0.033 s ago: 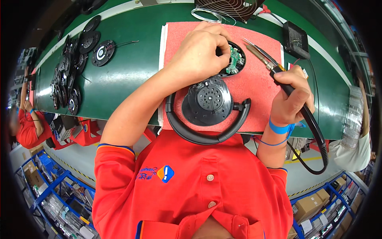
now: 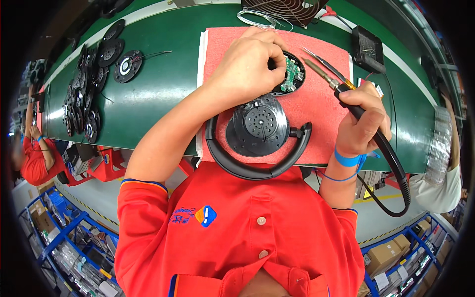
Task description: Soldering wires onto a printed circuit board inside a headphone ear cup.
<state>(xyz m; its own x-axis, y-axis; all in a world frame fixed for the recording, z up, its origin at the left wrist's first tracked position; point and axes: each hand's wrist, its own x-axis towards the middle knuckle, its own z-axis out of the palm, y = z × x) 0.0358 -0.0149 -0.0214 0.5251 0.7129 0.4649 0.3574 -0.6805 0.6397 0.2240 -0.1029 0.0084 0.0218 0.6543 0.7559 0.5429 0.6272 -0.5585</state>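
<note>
My right hand [image 2: 364,119], wearing a blue wrist strap, is closed around a black-handled soldering iron [image 2: 387,148]. A pair of tweezers [image 2: 324,63] lies alongside its metal tip, in the same hand. With curled fingers, my left hand [image 2: 253,64] pinches at the near-left rim of a black ear cup; what sits between the fingertips is hidden. Inside that cup shows a green circuit board [image 2: 293,74]. Just below it lies the headphone's other round black cup [image 2: 258,126], perforated at its centre. The black headband [image 2: 247,171] curves along the near edge of the pink foam mat [image 2: 329,104].
Several round speaker drivers [image 2: 81,84] are heaped on the green bench at left, with a single driver [image 2: 128,66] beside them. Silver wire [image 2: 257,20] and a fan grille [image 2: 289,10] stand at the back. A black box [image 2: 368,49] is at back right.
The soldering iron has tilted slightly in my right hand, its tip shifting a little left and down and its cable end right. My left hand and the headphone look unmoved.
</note>
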